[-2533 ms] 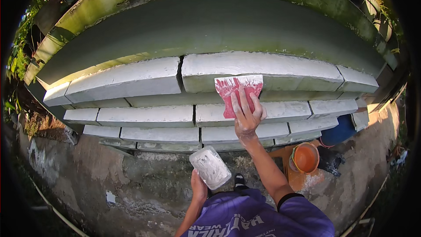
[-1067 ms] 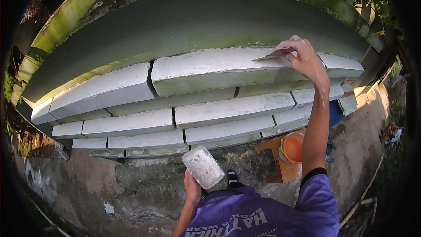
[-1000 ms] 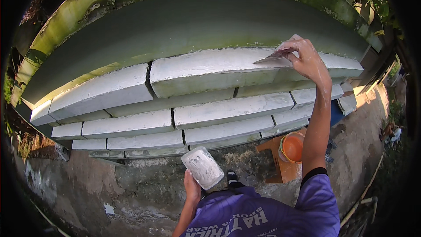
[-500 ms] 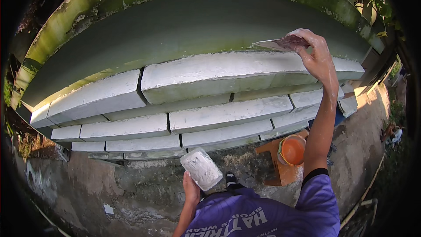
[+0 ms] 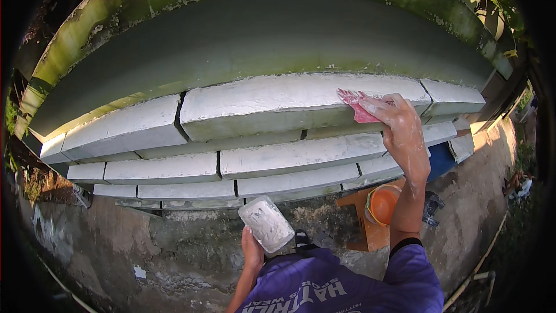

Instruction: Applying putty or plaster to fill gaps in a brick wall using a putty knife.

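My right hand point(image 5: 399, 130) is closed around a red putty scraper point(image 5: 360, 104) smeared with white paste. The scraper lies against the front edge of the long white-coated top block point(image 5: 260, 94) of the stepped wall; I cannot tell how firmly it touches. Low in the middle, my left hand point(image 5: 252, 249) grips the side of a rectangular white plastic tub point(image 5: 266, 224). White paste with grey streaks coats the tub's inside.
Rows of white blocks point(image 5: 295, 153) step down toward me, with dark gaps between them. Beyond rises a grey-green, mossy wall point(image 5: 278, 29). At right, an orange bucket point(image 5: 382, 204) stands on an orange-brown stool point(image 5: 360, 220), near a crumpled dark bag point(image 5: 431, 207). The concrete floor point(image 5: 191, 255) is stained.
My right hand has come down and nearer with the scraper, from above the top block's back edge to its front edge. My left hand and the tub have hardly moved.
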`<state>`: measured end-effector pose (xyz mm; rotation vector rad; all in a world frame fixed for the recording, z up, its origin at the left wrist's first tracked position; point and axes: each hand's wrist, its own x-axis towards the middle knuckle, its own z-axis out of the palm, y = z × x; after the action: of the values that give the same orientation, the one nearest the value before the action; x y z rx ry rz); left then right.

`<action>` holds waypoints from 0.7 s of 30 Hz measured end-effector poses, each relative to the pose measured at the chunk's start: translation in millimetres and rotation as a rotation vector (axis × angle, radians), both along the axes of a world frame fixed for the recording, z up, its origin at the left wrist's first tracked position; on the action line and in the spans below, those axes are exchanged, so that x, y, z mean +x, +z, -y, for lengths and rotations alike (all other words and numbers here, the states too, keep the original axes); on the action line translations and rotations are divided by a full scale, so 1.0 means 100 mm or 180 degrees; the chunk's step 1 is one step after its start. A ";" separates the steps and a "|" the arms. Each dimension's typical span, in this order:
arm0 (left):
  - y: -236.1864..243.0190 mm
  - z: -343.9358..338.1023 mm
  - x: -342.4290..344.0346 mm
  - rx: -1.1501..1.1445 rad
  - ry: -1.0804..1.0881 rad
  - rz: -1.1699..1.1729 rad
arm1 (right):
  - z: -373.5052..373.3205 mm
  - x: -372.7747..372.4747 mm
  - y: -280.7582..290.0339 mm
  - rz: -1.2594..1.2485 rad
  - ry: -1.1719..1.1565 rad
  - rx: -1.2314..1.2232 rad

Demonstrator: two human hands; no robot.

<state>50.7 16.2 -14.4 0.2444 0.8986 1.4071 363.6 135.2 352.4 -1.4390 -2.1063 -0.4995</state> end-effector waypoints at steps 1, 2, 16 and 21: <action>0.03 0.00 0.01 0.0006 0.0010 -0.0041 | 0.04 0.00 0.02 -0.0103 0.0037 0.0016; 0.06 0.00 0.01 0.0015 0.0002 -0.0085 | 0.03 0.01 0.02 -0.0106 0.0034 0.0016; -0.05 0.09 -0.12 -0.0011 -0.0064 -0.0143 | -0.19 -1.44 -0.45 -0.0075 -0.0306 0.0799; 0.02 0.15 -0.21 0.0012 0.0009 -0.0078 | -0.15 -2.06 -0.48 -0.0285 0.0048 0.0835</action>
<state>30.1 0.9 -12.6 0.2637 0.9168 1.4111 157.5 150.2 304.6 -1.2708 -1.9004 -0.6656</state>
